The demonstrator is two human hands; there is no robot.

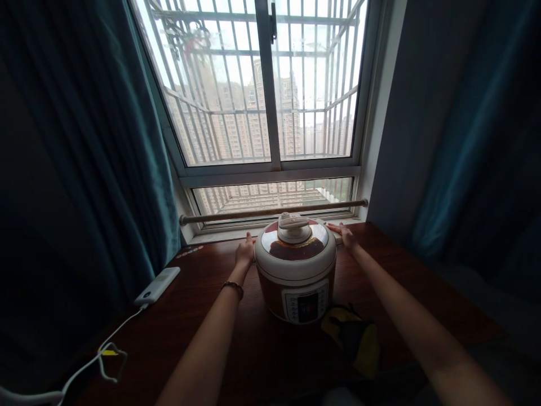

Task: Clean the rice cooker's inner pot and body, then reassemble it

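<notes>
A white and reddish-brown electric cooker stands upright on the dark wooden table, its lid and knob on top and its control panel facing me. My left hand is against the cooker's left side near the rim, with the fingers closed around that side and partly hidden. My right hand is at the cooker's right side handle, its fingers pointing toward the back of the lid. A bracelet circles my left wrist. Just right of the cooker's base lies a yellow and black cloth item.
A white power bank with a white cable lies at the left of the table. Behind the cooker, a horizontal rail crosses the barred window. Blue curtains hang on both sides.
</notes>
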